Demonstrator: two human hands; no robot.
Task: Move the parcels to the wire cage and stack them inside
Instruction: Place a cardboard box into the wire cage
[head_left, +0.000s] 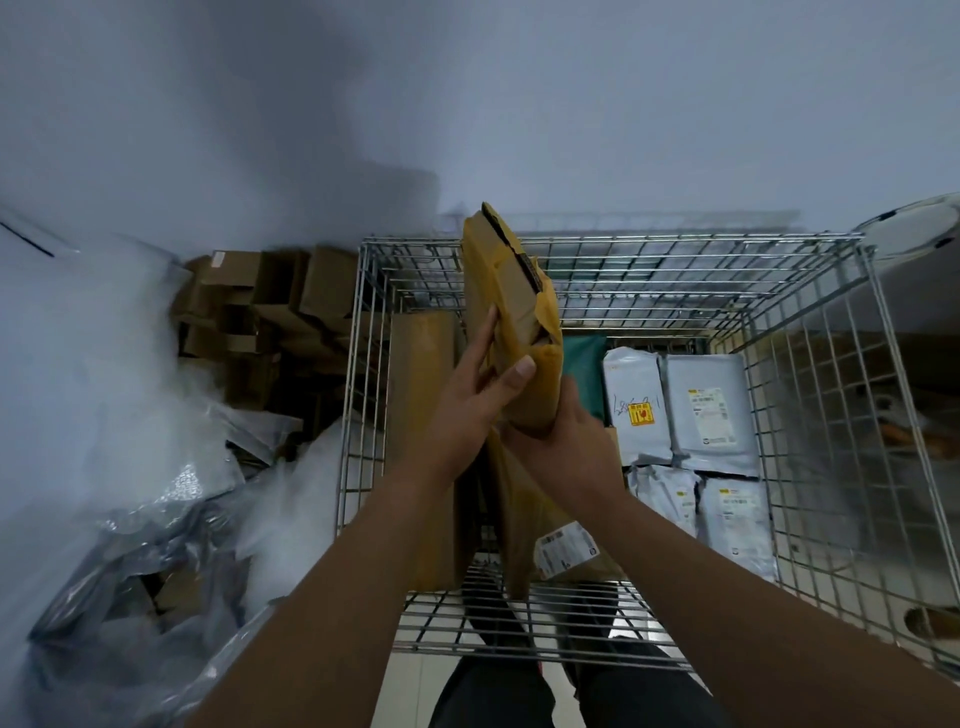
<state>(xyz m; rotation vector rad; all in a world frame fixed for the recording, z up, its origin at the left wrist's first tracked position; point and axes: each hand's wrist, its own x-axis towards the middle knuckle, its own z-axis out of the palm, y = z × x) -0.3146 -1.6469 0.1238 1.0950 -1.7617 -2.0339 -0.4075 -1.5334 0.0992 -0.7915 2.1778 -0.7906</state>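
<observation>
Yellow-taped, the parcel (511, 301) was held upright at frame centre over the wire cage (623, 243), gripped by fingers (480, 345) of the left hand (465, 400) and right hand (563, 444); released edgewise, it could be toppled.

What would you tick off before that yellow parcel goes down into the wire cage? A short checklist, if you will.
1. Both hands hold the yellow parcel: ok; left hand and right hand grip it.
2. Parcel above the wire cage opening: ok.
3. Wrapping intact: not ok; it looks split along the upper edge.
4. Stacked grey mailers lying flat on the right: ok.
5. Free spot beneath the parcel: cannot tell; hands hide it.
</observation>
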